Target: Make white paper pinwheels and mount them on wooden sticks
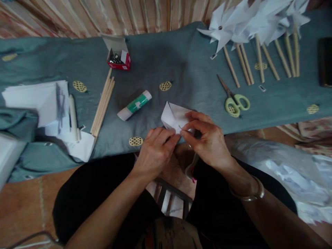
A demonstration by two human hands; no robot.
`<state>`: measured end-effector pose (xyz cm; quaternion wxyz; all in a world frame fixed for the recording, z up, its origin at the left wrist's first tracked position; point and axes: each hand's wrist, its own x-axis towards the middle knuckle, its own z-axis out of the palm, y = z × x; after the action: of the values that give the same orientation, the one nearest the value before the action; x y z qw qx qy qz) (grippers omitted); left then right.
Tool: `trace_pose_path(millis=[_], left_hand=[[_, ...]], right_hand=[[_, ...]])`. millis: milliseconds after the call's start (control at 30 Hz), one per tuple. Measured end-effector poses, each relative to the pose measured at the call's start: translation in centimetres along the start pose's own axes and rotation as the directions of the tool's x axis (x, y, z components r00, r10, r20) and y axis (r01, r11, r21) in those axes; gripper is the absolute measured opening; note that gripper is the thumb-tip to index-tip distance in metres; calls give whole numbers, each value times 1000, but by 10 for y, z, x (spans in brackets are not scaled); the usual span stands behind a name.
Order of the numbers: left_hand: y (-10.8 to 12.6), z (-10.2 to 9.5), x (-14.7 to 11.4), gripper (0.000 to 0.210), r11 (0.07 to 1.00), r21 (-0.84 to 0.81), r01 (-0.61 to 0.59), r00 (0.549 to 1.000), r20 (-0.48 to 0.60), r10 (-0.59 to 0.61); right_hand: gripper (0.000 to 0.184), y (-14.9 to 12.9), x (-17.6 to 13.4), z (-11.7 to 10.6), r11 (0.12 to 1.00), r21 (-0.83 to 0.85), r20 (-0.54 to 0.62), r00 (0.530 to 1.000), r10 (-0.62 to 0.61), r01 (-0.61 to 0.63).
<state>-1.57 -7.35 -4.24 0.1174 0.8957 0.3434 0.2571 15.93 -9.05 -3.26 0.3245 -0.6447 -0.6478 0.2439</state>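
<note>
A small piece of white paper [176, 112], cut and partly folded into a pinwheel-like shape, is held at the near edge of the cloth-covered table. My left hand [157, 148] pinches its lower left side, fingers closed. From the right, my right hand [204, 138] closes thumb and fingers over the paper's lower right part. A thin dark line shows at those fingertips; I cannot tell whether it is a pin or a paper edge. The fingers hide the paper's lower part. A green and white glue stick [136, 104] lies to the left, and green-handled scissors [234, 100] lie to the right.
Finished paper pinwheels [238, 27] on sticks lie at the back right. A red box [119, 61] of shiny metal pieces stands open at the back left. Wooden sticks [103, 105] and a paper stack [31, 100] are at left. A plastic bag [269, 162] is at right.
</note>
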Motion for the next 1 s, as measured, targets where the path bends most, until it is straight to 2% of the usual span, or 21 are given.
trace_pose_path(millis=[633, 800, 1000], left_hand=[[0, 2, 1, 19, 999, -22, 31, 1000, 4, -31], [0, 2, 1, 19, 999, -24, 33, 999, 2, -33], [1, 2, 1, 18, 999, -11, 32, 999, 0, -32]], right_hand=[[9, -2, 1, -2, 1000, 1, 9, 1000, -18, 18], [11, 1, -1, 0, 998, -30, 0, 998, -64, 64], [15, 6, -3, 3, 980, -84, -35, 983, -182, 179]])
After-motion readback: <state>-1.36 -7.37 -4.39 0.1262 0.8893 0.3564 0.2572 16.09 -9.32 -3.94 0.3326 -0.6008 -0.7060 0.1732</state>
